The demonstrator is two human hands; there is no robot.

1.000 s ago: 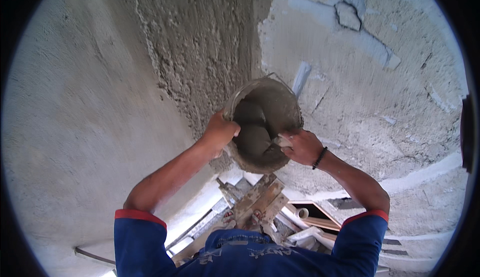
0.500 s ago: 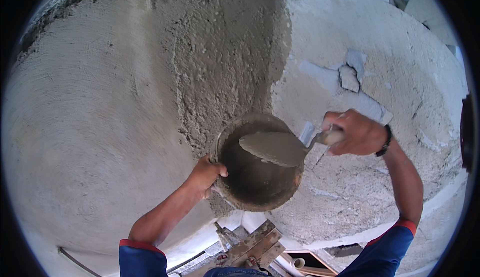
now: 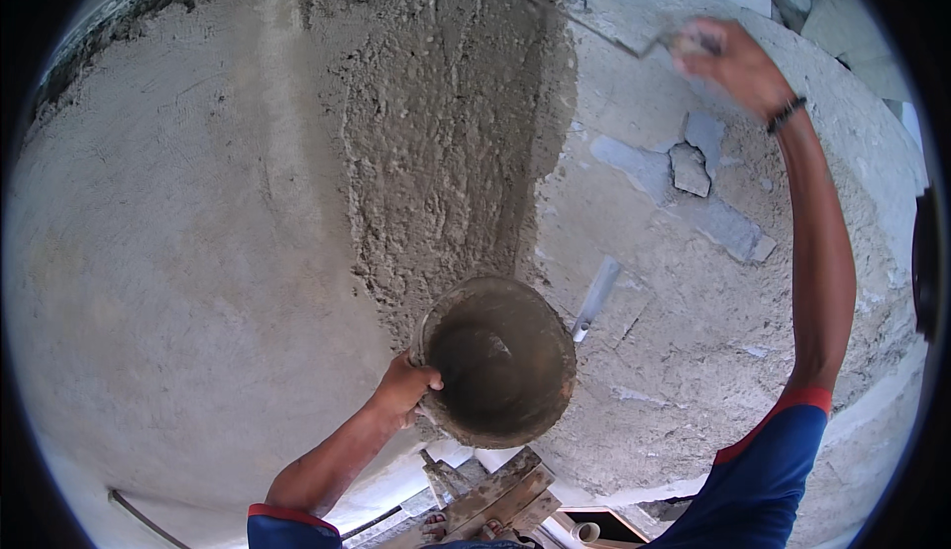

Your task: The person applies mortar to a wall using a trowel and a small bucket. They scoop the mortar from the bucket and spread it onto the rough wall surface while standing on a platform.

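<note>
My left hand (image 3: pixel 404 388) is closed on the left rim of a round mortar bucket (image 3: pixel 561 390), thumb inside and fingers outside. Grey mortar lies in the bottom of the bucket. High on the right, my right hand (image 3: pixel 728 58) grips a trowel (image 3: pixel 651 48) by its handle, slightly smeared by motion. The blade shows almost edge-on and points left toward the top of the wet mortar strip (image 3: pixel 446 133) on the wall. Whether the blade touches the wall I cannot tell.
Smoother grey plaster (image 3: pixel 168 222) covers the wall on the left. Rough, patched wall (image 3: pixel 674 351) lies to the right, with a short pipe stub (image 3: pixel 581 331) sticking out. Below are wooden planks (image 3: pixel 500 497) under my feet and a pale pipe (image 3: pixel 584 531).
My right hand has swung the trowel up from over the bucket to the upper wall, its blade turning edge-on. My left hand and the bucket have dropped slightly lower.
</note>
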